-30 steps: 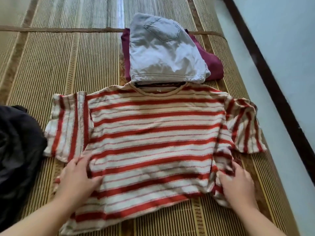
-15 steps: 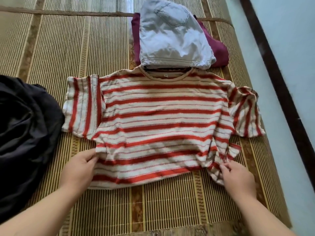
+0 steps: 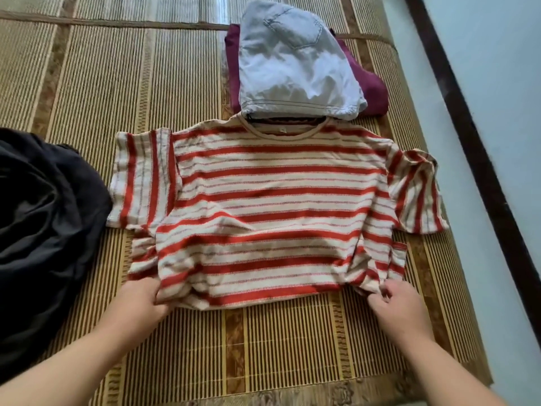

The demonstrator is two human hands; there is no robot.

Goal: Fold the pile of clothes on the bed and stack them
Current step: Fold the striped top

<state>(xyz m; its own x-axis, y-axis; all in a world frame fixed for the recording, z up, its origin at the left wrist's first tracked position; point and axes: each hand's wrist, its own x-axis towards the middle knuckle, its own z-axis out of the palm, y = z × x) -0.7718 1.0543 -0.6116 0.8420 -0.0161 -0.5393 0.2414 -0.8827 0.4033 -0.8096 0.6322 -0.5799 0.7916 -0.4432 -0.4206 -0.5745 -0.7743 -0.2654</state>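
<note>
A red-and-cream striped T-shirt (image 3: 272, 200) lies spread face up on the woven bamboo mat (image 3: 87, 83), collar away from me. My left hand (image 3: 140, 303) grips its bottom left hem corner, where the cloth is bunched. My right hand (image 3: 398, 309) pinches the bottom right hem corner. Beyond the collar sits a stack: folded pale denim shorts (image 3: 292, 63) on top of a folded maroon garment (image 3: 371, 89).
A heap of unfolded black clothing (image 3: 44, 224) lies at the left, touching the shirt's left sleeve. A pale wall with a dark wooden rail (image 3: 468, 142) runs along the right side of the mat. The mat's near edge (image 3: 292, 397) is just below my forearms.
Both hands slid down from the shirt's sides to its bottom hem corners and took hold; the lower part of the shirt is now rumpled. The view shifted slightly, showing more black clothing.
</note>
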